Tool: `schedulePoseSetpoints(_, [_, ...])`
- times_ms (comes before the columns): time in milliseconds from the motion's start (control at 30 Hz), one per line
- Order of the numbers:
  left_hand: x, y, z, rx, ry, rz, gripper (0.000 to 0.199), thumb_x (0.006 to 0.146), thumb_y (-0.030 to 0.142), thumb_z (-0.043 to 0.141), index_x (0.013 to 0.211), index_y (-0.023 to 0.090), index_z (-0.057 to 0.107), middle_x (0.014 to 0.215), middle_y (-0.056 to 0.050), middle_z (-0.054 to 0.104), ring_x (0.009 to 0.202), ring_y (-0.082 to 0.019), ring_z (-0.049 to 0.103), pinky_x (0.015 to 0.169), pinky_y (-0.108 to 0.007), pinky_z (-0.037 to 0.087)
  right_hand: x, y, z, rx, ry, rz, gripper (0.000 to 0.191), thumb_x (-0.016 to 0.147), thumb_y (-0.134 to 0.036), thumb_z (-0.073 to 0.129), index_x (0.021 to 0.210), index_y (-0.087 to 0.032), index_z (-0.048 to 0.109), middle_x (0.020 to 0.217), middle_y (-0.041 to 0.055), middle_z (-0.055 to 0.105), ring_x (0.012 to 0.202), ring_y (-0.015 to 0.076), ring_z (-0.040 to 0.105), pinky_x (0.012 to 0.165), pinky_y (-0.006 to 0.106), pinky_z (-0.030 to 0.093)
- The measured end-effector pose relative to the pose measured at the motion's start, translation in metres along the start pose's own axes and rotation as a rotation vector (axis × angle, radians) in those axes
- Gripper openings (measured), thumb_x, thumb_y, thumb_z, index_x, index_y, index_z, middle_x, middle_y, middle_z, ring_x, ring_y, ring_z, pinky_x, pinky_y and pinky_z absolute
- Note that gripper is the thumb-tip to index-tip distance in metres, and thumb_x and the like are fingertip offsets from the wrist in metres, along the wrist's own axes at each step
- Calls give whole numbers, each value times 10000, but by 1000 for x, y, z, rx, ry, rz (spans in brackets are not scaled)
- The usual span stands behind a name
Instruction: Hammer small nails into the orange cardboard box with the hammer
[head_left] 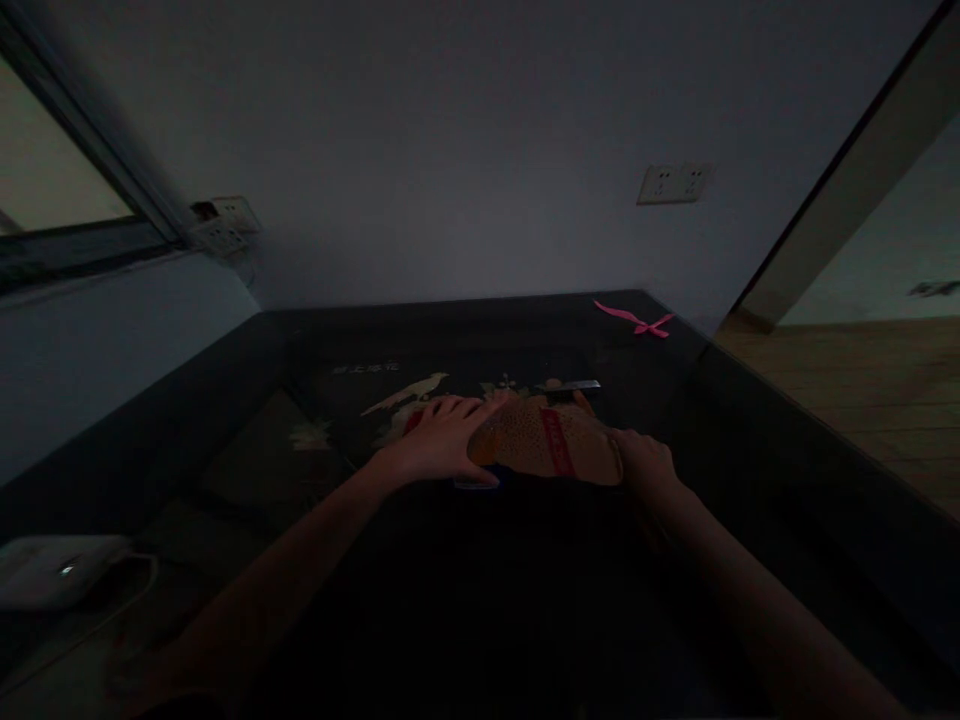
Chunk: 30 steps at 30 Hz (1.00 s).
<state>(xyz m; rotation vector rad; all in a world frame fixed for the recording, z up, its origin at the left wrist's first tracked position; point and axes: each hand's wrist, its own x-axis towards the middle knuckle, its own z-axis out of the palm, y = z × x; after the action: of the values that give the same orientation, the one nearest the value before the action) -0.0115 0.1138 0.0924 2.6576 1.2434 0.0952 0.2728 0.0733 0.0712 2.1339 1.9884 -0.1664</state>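
Observation:
A tan, dark-speckled piece of flat material (pixel 517 437) with a red band across it lies on the dark table in front of me. My left hand (pixel 442 440) rests at its left end, fingers stretched out and thumb apart. At the right end my right hand (pixel 645 460) grips it, thumb toward the far edge and the other fingers mostly hidden. A narrow metallic strip (pixel 581 386) lies just beyond the piece. Below my left thumb shows a pale bluish edge (pixel 476 484). The dim light hides finer detail.
The dark tabletop (pixel 450 325) carries a printed bird (pixel 409 392) and flowers. A pink ribbon-like strip (pixel 637 322) lies at the far right. A white device (pixel 60 570) with a cable sits at the left. Wall sockets (pixel 673 184) are behind the table.

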Motion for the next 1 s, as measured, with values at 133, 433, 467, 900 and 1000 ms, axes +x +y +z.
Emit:
schedulePoseSetpoints(133, [-5, 20, 4, -7, 10, 13, 1137, 589, 712, 679, 1499, 301, 134, 1461, -137, 373, 1307, -433, 306, 1045, -633, 196, 0, 5, 0, 30, 3, -1, 280, 925, -302, 569, 1177, -182, 587, 1176, 79, 617, 963, 206, 631, 807, 409, 537])
schedulePoseSetpoints(433, [-19, 6, -19, -69, 80, 57, 1152, 619, 707, 670, 1507, 276, 78, 1526, -123, 285, 1378, -359, 268, 1118, -513, 188, 11, 17, -2, 329, 198, 22, 473, 931, -249, 487, 1402, -234, 456, 1010, 185, 715, 924, 362, 677, 757, 508, 497])
schedulePoseSetpoints(467, [-23, 1, -22, -72, 81, 43, 1144, 623, 695, 677, 1507, 271, 88, 1527, -124, 284, 1381, -359, 265, 1119, -510, 192, 11, 17, -5, 401, 231, 16, 444, 957, -297, 428, 1392, -218, 468, 1062, 190, 704, 956, 354, 669, 777, 498, 496])
schedulePoseSetpoints(900, [-73, -30, -15, -235, 274, -67, 706, 841, 551, 544, 1438, 252, 312, 1495, -99, 360, 1357, -275, 357, 1116, -452, 306, 8, 15, -6, 1275, 172, -212, 444, 820, -360, 594, 1226, -180, 577, 908, 63, 747, 758, 206, 700, 599, 289, 549])
schedulePoseSetpoints(1000, [-95, -62, -5, -185, 426, -166, 526, 915, 478, 425, 1364, 206, 418, 1403, -102, 478, 1281, -255, 456, 1086, -441, 360, 11, 13, -2, 1360, 198, -190, 418, 792, -410, 625, 1160, -212, 619, 916, 57, 745, 755, 209, 698, 595, 291, 544])
